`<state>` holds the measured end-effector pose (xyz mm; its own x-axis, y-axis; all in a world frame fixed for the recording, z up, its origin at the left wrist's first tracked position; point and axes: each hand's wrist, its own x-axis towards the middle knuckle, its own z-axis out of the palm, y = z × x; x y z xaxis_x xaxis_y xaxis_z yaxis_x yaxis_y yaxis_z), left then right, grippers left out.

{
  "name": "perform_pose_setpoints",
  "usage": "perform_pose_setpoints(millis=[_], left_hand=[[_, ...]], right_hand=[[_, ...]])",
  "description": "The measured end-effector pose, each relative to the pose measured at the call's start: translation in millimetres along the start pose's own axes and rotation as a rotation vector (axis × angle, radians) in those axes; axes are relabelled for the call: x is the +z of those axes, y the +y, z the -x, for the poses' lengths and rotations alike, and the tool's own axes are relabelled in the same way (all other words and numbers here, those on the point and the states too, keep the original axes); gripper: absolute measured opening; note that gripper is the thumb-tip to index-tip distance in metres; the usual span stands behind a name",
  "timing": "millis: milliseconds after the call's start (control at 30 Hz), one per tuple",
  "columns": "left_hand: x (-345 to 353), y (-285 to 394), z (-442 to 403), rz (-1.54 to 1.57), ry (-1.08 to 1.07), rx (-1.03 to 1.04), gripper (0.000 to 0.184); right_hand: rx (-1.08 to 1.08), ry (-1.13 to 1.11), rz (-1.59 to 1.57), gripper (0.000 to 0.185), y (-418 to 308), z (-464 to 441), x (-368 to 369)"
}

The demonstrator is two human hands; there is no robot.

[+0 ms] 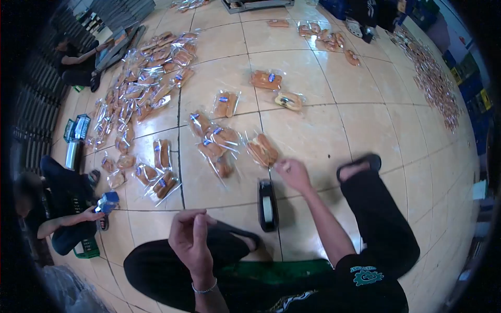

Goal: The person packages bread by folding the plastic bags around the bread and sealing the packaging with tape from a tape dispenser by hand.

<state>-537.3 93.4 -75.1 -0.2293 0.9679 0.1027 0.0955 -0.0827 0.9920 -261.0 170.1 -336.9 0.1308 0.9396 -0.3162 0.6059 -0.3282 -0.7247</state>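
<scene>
My right hand [293,175] is closed in a pinch at the near corner of a clear plastic bag of bread rolls [262,150], which lies on the tiles. Raised over my lap, my left hand [192,241] has its fingers curled and its thumb against them. Anything it might hold is too small to make out. Between my hands, a black tape dispenser [267,206] stands on the floor. Just beyond it lies a small heap of bagged bread [214,141] with blue labels.
A big pile of bagged bread [143,81] spreads at the left. More bags [266,79] lie ahead, and many small packets [430,78] lie far right. One person [62,208] at left holds a blue item [107,202]; another person [78,60] sits farther back.
</scene>
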Motion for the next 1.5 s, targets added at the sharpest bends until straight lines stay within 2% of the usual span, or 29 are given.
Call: perform_pose_setpoints(millis=[67,100,133,167,267,333,367,400,433,467,533,633,700,733,800,867,933,1000,1100,1133,1167,1233,1267,1333,1367,1400,1433,1467,1500], left_hand=[[1.6,-33.4,-12.9,-0.011,0.082,-0.127,0.011],[1.2,-44.1,-19.8,-0.022,0.085,-0.143,0.011],[-1.0,-51.7,-25.8,0.059,0.096,-0.268,0.011],[-4.3,-56.9,-31.7,0.134,0.11,-0.384,0.011],[-8.6,-66.1,-49.1,0.108,0.179,-0.388,0.011],[-10.7,-74.5,-55.1,0.042,0.211,-0.41,0.014],[-16.4,-74.6,-54.8,0.056,0.17,-0.46,0.012],[-19.0,-73.4,-56.7,0.07,0.126,-0.525,0.011],[-14.5,-83.0,-63.2,0.021,0.166,-0.479,0.013],[-14.1,-84.4,-68.5,0.005,0.171,-0.516,0.013],[-11.6,-85.2,-76.5,0.116,0.145,-0.519,0.011],[-10.3,-82.7,-86.4,0.2,0.068,-0.547,0.012],[-10.5,-80.2,-91.9,0.178,-0.022,-0.547,0.013],[-10.2,-80.2,-92.7,0.188,-0.014,-0.541,0.013],[-12.1,-81.0,-95.9,0.189,-0.135,-0.503,0.012],[-20.2,-84.1,-94.0,0.21,-0.192,-0.497,0.014],[-26.2,-91.0,-95.0,0.147,-0.327,-0.49,0.016],[-32.7,-98.9,-97.0,0.133,-0.367,-0.456,0.018],[-38.1,-112.4,-103.8,0.068,-0.372,-0.434,0.019],[-38.6,-113.6,-102.2,0.085,-0.375,-0.429,0.019],[-37.8,-113.9,-102.7,0.095,-0.391,-0.414,0.019],[-35.5,-121.8,-101.3,0.119,-0.453,-0.355,0.023],[-32.4,-123.6,-98.1,0.13,-0.471,-0.346,0.023],[-23.5,-119.8,-87.2,-0.25,-0.566,0.24,0.047],[-15.2,-104.0,-79.9,-0.239,-0.601,0.245,0.047],[-4.2,-79.6,-72.0,-0.441,-0.581,0.537,0.061],[6.4,-62.9,-65.6,-0.63,-0.535,0.842,0.076],[14.3,-62.7,-61.1,-0.609,-0.556,0.862,0.076],[19.7,-69.0,-58.5,-0.523,-0.68,0.748,0.082]], right_hand=[[-0.219,0.27,0.21,0.062,-8.7,-87.8,-22.5],[-0.171,0.204,0.346,0.073,-20.2,-138.2,-39.2],[-0.24,0.248,0.424,0.087,-31.3,-182.8,-50.3],[-0.204,0.236,0.647,0.097,-57.3,-213.3,-63.7],[-0.21,0.278,0.649,0.102,-70.2,-325.5,-71.2],[-0.214,0.411,0.565,0.1,-66.7,-382.9,-71.0],[-0.23,0.417,0.532,0.1,-65.3,-395.0,-67.2],[-0.177,0.301,0.478,0.098,-61.5,-397.2,-65.0],[-0.115,0.17,0.435,0.096,-54.1,-394.1,-57.5],[-0.094,0.136,0.439,0.096,-47.4,-379.1,-43.5],[-0.154,0.207,0.417,0.093,-48.3,-338.9,-24.5],[-0.114,0.241,0.448,0.089,-60.9,-241.0,28.6],[-0.141,0.084,0.536,0.088,-75.9,-181.8,43.1],[-0.153,0.087,0.544,0.088,-77.3,-180.5,34.0],[-0.09,-0.149,0.225,0.096,-66.4,-192.8,6.7],[-0.198,0.384,0.47,0.097,-37.7,-199.5,-30.5],[0.333,0.11,0.739,0.1,-39.7,-161.9,-48.1],[0.163,0.27,0.81,0.097,-3.3,-127.3,-26.0],[0.0,0.359,0.749,0.09,48.1,-92.7,7.4],[-0.09,0.39,0.792,0.086,55.9,-71.3,14.0],[-0.091,0.409,0.804,0.086,44.7,-53.2,11.0],[0.171,0.451,0.233,0.075,2.8,-8.9,6.0],[0.177,0.472,0.238,0.075,-19.6,9.0,-4.3],[-0.023,0.381,0.09,0.054,-64.8,41.4,-32.1],[-0.232,0.25,0.126,0.052,-88.5,56.7,-47.7],[-0.435,0.116,0.16,0.05,-114.1,72.6,-62.8],[-0.5,-0.01,0.213,0.05,-146.0,89.5,-74.0],[-0.566,-0.139,0.266,0.05,-176.6,106.8,-84.7],[-0.55,-0.116,0.264,0.05,-202.2,126.6,-95.5]])
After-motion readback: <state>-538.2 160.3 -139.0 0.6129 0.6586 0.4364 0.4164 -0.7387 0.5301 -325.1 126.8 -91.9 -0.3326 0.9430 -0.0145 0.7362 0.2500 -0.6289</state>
